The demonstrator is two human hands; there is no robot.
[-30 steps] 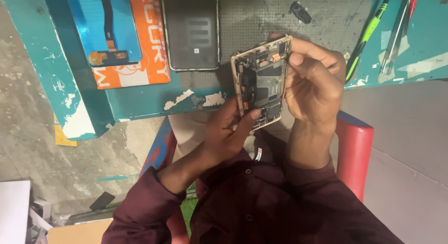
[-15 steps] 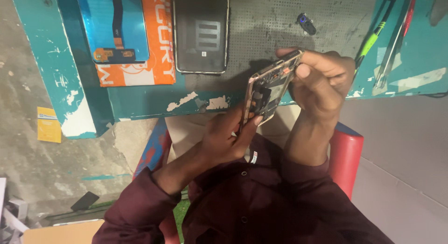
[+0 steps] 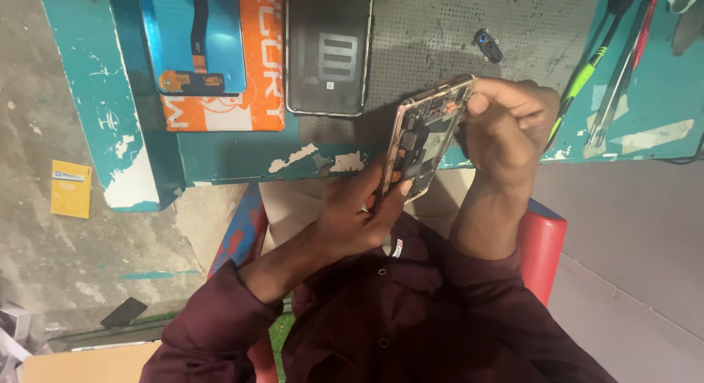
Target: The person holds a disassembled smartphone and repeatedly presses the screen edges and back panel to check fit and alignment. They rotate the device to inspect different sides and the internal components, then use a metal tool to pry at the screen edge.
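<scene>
Both hands hold an opened phone body (image 3: 425,134) with a gold rim and bare circuit parts, tilted on edge above the front edge of the teal workbench (image 3: 242,159). My left hand (image 3: 359,214) grips its lower end from below. My right hand (image 3: 510,126) clasps its upper end, fingers curled over the top corner. A detached dark phone screen (image 3: 328,49) lies flat on the bench just left of the phone. A small black camera part (image 3: 488,44) rests on the grey perforated mat (image 3: 447,31) above my right hand.
An orange box (image 3: 257,97) with a blue screen part and flex cable (image 3: 194,38) lies at the bench's left. Tweezers and a green-handled tool (image 3: 594,60) lie at the right. A red chair (image 3: 543,244) is under me. A yellow packet (image 3: 71,189) lies on the concrete floor.
The phone body has turned more edge-on and shifted slightly right with both hands. The view has drifted, so the bench items sit higher in the picture.
</scene>
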